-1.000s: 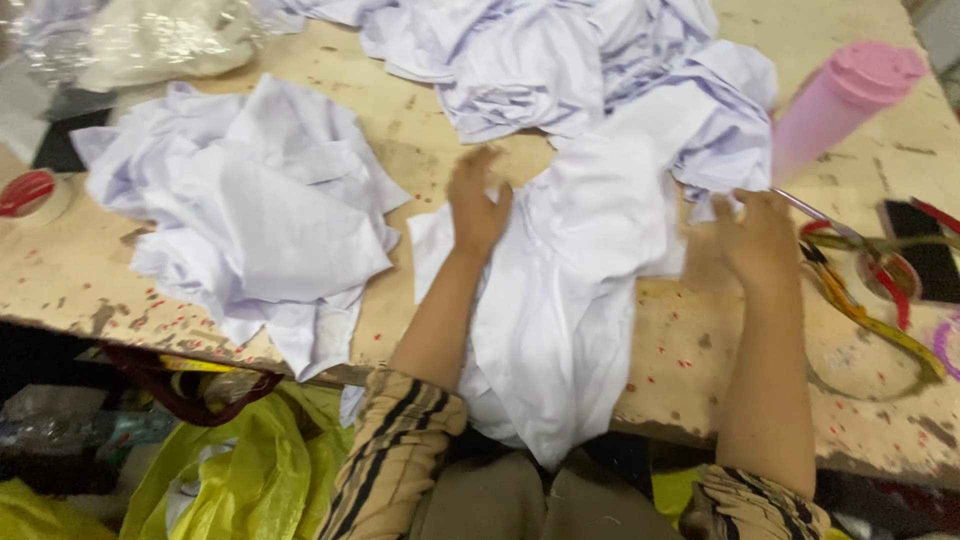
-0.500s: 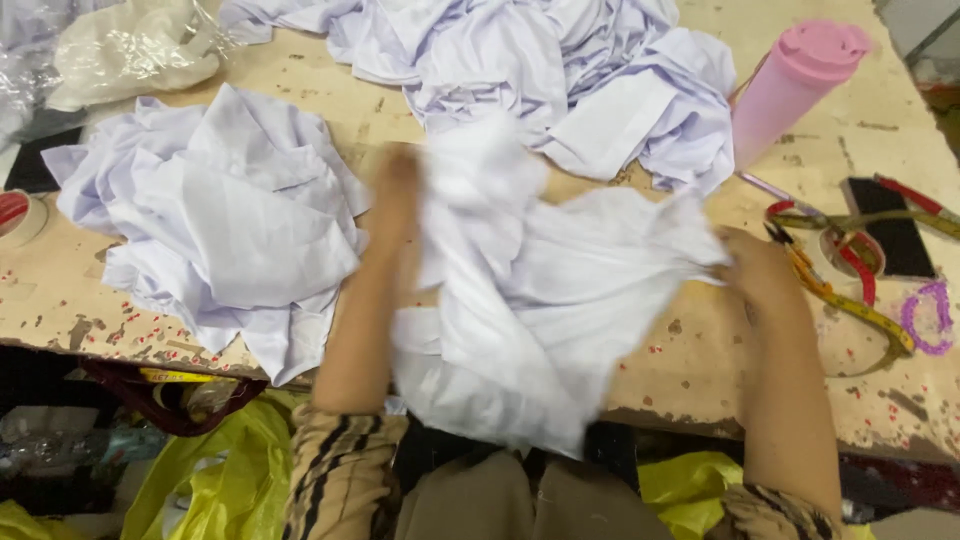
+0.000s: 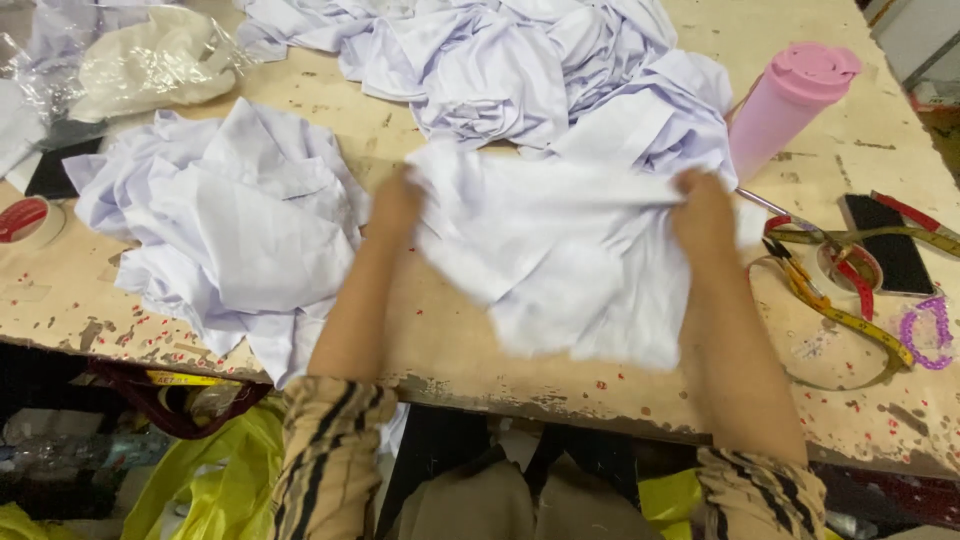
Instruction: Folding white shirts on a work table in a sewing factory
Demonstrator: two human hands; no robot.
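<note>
A clear plastic bag [image 3: 150, 65] with something pale inside lies at the table's far left corner. A yellow plastic bag [image 3: 210, 480] sits under the table.

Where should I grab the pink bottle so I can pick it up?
Grip the pink bottle around its straight middle, probably coming from its right side. It leans with its wider cap on top, and the white cloth crowds its left, while the bare table leaves room on the right.
</note>
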